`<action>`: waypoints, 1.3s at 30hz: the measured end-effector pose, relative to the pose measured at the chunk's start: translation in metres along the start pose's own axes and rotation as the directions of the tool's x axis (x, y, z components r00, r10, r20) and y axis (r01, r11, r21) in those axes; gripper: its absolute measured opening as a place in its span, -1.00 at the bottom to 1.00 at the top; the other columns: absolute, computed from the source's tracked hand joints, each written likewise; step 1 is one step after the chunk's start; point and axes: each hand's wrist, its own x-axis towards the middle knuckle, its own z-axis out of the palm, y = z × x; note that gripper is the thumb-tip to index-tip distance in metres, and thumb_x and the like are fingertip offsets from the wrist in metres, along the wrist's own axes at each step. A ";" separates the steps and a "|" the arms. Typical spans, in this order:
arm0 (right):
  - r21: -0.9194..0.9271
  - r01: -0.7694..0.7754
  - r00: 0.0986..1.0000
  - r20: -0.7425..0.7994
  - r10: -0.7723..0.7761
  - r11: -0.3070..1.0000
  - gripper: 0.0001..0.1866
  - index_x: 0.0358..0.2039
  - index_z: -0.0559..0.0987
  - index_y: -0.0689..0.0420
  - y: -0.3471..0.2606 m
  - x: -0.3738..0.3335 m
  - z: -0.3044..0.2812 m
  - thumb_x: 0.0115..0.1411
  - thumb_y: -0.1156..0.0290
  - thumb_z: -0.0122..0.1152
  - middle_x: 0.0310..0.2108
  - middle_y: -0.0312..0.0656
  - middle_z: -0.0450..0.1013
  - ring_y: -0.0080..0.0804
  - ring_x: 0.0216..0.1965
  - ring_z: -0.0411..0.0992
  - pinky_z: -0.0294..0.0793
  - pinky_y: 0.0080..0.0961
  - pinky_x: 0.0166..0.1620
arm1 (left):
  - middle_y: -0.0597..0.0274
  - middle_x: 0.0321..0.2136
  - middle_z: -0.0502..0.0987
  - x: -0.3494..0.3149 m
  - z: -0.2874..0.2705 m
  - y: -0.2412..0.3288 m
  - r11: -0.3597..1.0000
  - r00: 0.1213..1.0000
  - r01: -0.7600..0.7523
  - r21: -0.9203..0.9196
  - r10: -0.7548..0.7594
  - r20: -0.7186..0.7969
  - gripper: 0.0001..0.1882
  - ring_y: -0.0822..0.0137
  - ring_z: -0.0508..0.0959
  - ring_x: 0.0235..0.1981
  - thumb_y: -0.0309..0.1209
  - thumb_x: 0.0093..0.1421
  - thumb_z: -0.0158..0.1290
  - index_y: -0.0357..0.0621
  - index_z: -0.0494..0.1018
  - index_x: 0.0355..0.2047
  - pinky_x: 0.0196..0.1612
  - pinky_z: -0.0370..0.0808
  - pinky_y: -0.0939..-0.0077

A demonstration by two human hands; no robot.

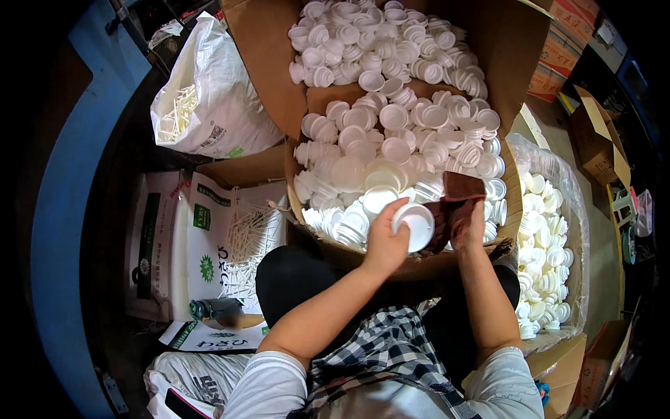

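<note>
While the person is sitting over a large cardboard box (307,105) heaped with white plastic caps (391,119), the left hand (386,241) is gripping 1 white cap (414,225) by its rim, fingers curled around its left edge, holding it just above the near edge of the box with its round face turned toward the camera. Just to the right of it, the right hand (466,227) is clutching a dark brown cloth (455,202), which is bunching up over the fingers and touching the right side of the held cap. A cardboard divider is splitting the box into a far heap and a near heap, and both hands are hovering over the near one. To the right, a clear plastic bag (569,209) is holding more white caps (541,258). To the left, 2 white sacks (209,105) are lying open with thin white sticks (244,241) showing inside.
</note>
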 end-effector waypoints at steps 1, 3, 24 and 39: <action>0.043 -0.051 0.998 -0.039 0.053 0.998 -0.52 0.01 0.29 0.12 -0.011 0.009 -0.009 0.27 0.02 -0.28 -0.05 -0.15 0.33 -0.24 -0.03 0.30 0.29 -0.32 0.03 | 0.20 -0.24 0.46 0.007 -0.009 -0.001 0.998 0.997 0.066 0.017 -0.066 0.044 -0.57 0.47 0.43 -0.23 -0.71 0.05 -0.16 -0.29 0.30 -0.02 -0.13 0.35 0.65; 0.046 0.008 0.998 -0.059 -0.005 0.999 -0.55 -0.06 0.33 0.11 -0.026 0.014 -0.013 0.26 0.02 -0.26 -0.13 -0.14 0.37 -0.20 -0.12 0.36 0.35 -0.27 -0.06 | 0.17 -0.27 0.48 0.019 -0.038 -0.016 0.970 0.989 0.044 0.239 -0.076 0.128 -0.60 0.45 0.45 -0.26 -0.69 0.00 -0.16 -0.31 0.37 -0.10 -0.15 0.37 0.63; -0.179 0.069 0.997 0.050 -0.061 0.981 -0.62 -0.08 0.31 0.18 -0.004 0.017 -0.029 0.25 0.14 -0.14 -0.24 -0.17 0.37 -0.37 -0.27 0.38 0.43 -0.42 -0.21 | 0.16 -0.20 0.41 0.068 -0.051 -0.016 0.198 0.992 0.012 0.980 -0.129 0.014 -0.45 0.14 0.32 -0.06 -0.06 -0.23 0.26 -0.12 0.47 -0.26 0.11 0.01 -0.21; -0.270 0.146 0.985 0.131 -0.114 0.952 -0.58 -0.14 0.35 0.26 0.003 0.006 -0.002 0.25 0.11 -0.14 -0.31 -0.20 0.38 -0.48 -0.31 0.34 0.36 -0.54 -0.24 | 0.18 -0.23 0.45 0.072 -0.047 -0.043 0.176 0.998 -0.042 0.983 -0.029 0.048 -0.84 0.13 0.36 -0.09 -0.37 -0.04 0.09 -0.10 0.48 -0.41 0.12 0.01 -0.15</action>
